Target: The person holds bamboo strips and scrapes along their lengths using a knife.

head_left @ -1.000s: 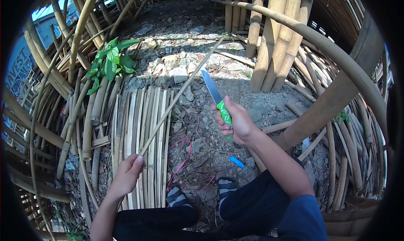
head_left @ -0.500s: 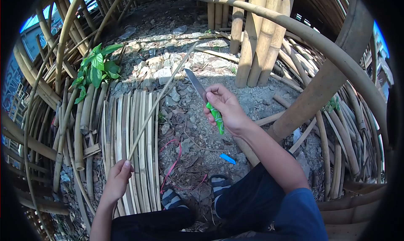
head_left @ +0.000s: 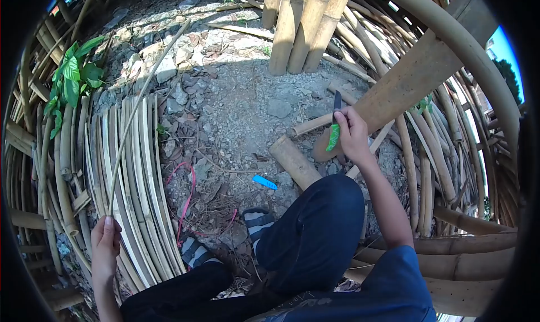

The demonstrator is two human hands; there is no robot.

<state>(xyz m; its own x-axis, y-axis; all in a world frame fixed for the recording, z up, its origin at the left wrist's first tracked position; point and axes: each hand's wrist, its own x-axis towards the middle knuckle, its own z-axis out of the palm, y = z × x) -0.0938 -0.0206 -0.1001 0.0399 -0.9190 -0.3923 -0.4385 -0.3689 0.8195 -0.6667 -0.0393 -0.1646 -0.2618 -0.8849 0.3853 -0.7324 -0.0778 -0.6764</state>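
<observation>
My left hand [head_left: 105, 240] is closed on the lower end of a long thin bamboo strip [head_left: 147, 81]. The strip slants up and to the right, over a row of split bamboo slats [head_left: 147, 159] on the ground. At the right, my right hand [head_left: 353, 135] grips a knife [head_left: 333, 137] by its green patterned handle, with the blade pointing up. The knife is well apart from the strip and close in front of a thick slanting bamboo pole [head_left: 410, 85].
A blue plastic piece [head_left: 264, 182] and a pink string [head_left: 185, 201] lie on the stony ground. Near my knee rests a short bamboo length [head_left: 293, 161]. Upright bamboo poles [head_left: 306, 29] stand ahead; a leafy plant [head_left: 70, 77] grows at the left. More bamboo lines both sides.
The view has turned right and down. My right hand has carried the knife rightward, away from the strip, and its blade now points more upright. My left hand still holds the strip.
</observation>
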